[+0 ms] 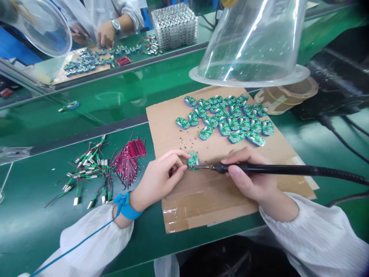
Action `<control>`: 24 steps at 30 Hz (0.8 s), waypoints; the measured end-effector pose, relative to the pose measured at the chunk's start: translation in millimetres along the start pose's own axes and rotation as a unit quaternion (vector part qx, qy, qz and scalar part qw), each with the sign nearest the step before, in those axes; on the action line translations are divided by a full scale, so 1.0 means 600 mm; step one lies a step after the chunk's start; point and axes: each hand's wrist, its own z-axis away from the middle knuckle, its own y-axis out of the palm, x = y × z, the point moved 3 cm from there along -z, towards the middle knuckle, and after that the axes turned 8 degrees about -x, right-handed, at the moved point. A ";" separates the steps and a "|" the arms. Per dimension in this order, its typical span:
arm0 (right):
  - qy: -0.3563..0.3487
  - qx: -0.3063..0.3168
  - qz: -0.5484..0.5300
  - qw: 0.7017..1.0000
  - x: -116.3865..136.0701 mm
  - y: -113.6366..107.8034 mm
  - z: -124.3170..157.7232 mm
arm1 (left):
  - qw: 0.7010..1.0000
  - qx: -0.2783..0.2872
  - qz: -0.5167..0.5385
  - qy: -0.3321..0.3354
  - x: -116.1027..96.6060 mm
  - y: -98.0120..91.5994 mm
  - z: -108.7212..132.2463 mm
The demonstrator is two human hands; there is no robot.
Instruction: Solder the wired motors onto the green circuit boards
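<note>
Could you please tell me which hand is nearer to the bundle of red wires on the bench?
Left. The left hand sits just beside the red wires, to their right in view; the right hand is farther off, over the cardboard sheet.

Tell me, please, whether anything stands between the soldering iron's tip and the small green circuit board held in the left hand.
Nothing visible does: the soldering iron in the right hand reaches the small green circuit board held by the left hand, with its tip right at the board's edge.
</note>
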 end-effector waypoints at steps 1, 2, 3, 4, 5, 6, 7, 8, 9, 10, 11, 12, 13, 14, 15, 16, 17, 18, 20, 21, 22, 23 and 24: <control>-0.003 0.002 0.003 1.000 0.001 0.001 -0.001 | 1.000 -0.001 0.000 0.000 0.000 0.000 0.000; -0.005 0.004 0.005 1.000 0.002 0.001 -0.002 | 1.000 -0.002 0.000 0.001 0.000 0.000 0.000; -0.007 0.004 0.005 1.000 0.003 0.001 -0.003 | 1.000 -0.002 0.000 0.001 0.000 0.000 0.000; -0.008 0.004 0.006 1.000 0.003 0.002 -0.004 | 1.000 -0.002 0.000 0.001 0.001 0.000 0.000; -0.010 0.004 0.007 1.000 0.004 0.002 -0.004 | 1.000 -0.001 0.001 0.001 0.001 0.000 0.000; -0.013 0.004 0.008 1.000 0.005 0.002 -0.005 | 1.000 -0.001 0.001 0.001 0.002 0.000 0.000; -0.017 0.006 0.011 1.000 0.006 0.002 -0.006 | 1.000 0.000 0.002 0.002 0.002 0.000 0.000; -0.021 0.007 0.014 1.000 0.007 0.002 -0.006 | 1.000 0.000 0.004 0.002 0.003 0.000 0.000; -0.025 0.009 0.017 1.000 0.008 0.002 -0.006 | 1.000 0.001 0.005 0.002 0.003 0.000 0.000; -0.029 0.010 0.019 0.999 0.008 0.002 -0.007 | 1.000 0.002 0.005 0.002 0.003 0.000 0.000; -0.032 0.011 0.020 0.999 0.009 0.002 -0.007 | 1.000 0.003 0.005 0.002 0.003 0.000 0.000; -0.034 0.011 0.021 0.999 0.010 0.002 -0.007 | 1.000 0.004 0.004 0.001 0.003 0.000 0.000; -0.035 0.011 0.021 0.999 0.010 0.002 -0.007 | 1.000 0.004 0.003 0.001 0.003 0.000 0.000; -0.036 0.011 0.021 0.999 0.011 0.002 -0.006 | 1.000 0.004 0.001 0.000 0.002 0.000 -0.001; -0.036 0.012 0.022 0.999 0.011 0.002 -0.006 | 1.000 0.004 0.000 0.000 0.002 0.000 -0.001; -0.036 0.013 0.022 0.999 0.011 0.002 -0.006 | 1.000 0.004 -0.001 0.000 0.002 0.000 -0.001; -0.036 0.013 0.023 0.999 0.012 0.002 -0.007 | 1.000 0.005 -0.002 0.000 0.002 0.000 -0.001; -0.037 0.013 0.024 0.999 0.012 0.003 -0.007 | 1.000 0.005 -0.002 0.000 0.002 0.000 -0.001; -0.039 0.013 0.027 0.999 0.013 0.003 -0.008 | 1.000 0.006 -0.003 0.001 0.002 0.000 -0.001; -0.039 0.014 0.028 0.999 0.013 0.003 -0.008 | 1.000 0.005 -0.003 0.002 0.002 0.000 -0.001; -0.037 0.014 0.026 0.999 0.013 0.003 -0.008 | 1.000 0.005 -0.002 0.003 0.002 0.000 0.000; -0.033 0.015 0.021 0.999 0.013 0.004 -0.008 | 1.000 0.004 0.000 0.004 0.002 0.000 0.000; -0.026 0.013 0.013 0.999 0.012 0.003 -0.007 | 1.000 0.003 0.001 0.005 0.002 0.000 0.000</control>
